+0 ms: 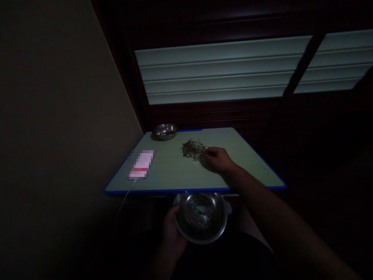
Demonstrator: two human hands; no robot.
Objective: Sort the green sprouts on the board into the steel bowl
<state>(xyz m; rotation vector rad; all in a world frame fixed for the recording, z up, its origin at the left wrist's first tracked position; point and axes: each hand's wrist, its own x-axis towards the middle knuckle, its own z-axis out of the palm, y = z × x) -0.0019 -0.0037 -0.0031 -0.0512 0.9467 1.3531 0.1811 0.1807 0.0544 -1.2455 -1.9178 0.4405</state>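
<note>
My left hand (173, 230) grips the side of a metal bowl (220, 221), thumb on its rim, just below the near edge of the table. Bits of green and some pale pieces show on the bowl's shiny bottom. On the tabletop, a loose pile of small dark green-brown bits (190, 148) is spread out, looking like seeds or dried beans. My right hand (220, 158) rests at the right side of this pile with fingers closed together. Something pale shows at its fingertips, but the dim light hides what it is.
The pale green table (166, 171) has a blue rim. A second, smaller metal bowl (165, 132) stands at its far left corner. On the left lies a lit phone (142, 163) with a white cable (125, 200) hanging over the near edge. A wall and dark slatted doors stand close by.
</note>
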